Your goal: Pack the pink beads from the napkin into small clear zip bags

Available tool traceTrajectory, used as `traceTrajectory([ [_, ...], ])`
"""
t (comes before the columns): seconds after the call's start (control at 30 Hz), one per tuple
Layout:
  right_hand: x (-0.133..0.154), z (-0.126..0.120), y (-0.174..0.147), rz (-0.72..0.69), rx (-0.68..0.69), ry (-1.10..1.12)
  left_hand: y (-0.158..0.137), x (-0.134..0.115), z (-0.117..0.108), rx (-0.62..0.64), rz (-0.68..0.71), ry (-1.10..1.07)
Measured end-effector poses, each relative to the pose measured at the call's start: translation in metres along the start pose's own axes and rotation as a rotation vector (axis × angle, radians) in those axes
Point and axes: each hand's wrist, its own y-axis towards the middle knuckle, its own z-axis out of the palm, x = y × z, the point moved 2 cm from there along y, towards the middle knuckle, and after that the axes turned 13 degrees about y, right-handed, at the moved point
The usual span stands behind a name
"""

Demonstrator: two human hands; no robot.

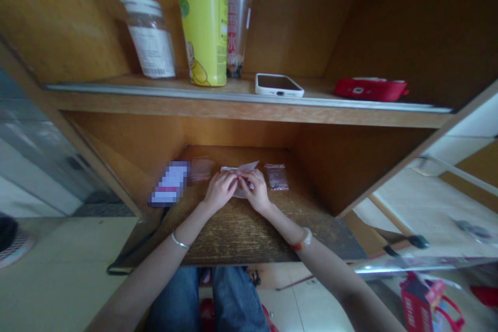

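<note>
My left hand [221,190] and my right hand [257,194] meet over the lower shelf, fingers pinched together. Between them is a thin, whitish, see-through sheet or small bag [249,166]; one corner sticks up past my right fingers, and a pale part lies under the hands. Small dark and reddish bits [250,184] show by my right thumb, too small to name. Just right of my hands lies a small clear zip bag [276,176] with reddish contents. To the left lies another clear plastic bag [201,169].
A phone [169,184] with a lit, blurred screen and a cord lies left on the wooden desktop [233,233]. On the shelf above stand a white-capped jar [151,44], a yellow bottle [204,26], a clear cup [238,21], a white-cased phone [279,84] and a red case [369,89].
</note>
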Motion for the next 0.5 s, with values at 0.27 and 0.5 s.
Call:
traceTrajectory([
  [0.27,0.0036,-0.0010,0.0008,-0.022,-0.004,-0.013,0.0009,-0.0035,-0.0033,0.011,0.007,0.030],
  [0.5,-0.0005,-0.0005,-0.0007,-0.044,0.043,-0.006,0.0009,-0.0023,-0.0021,0.029,-0.017,0.035],
])
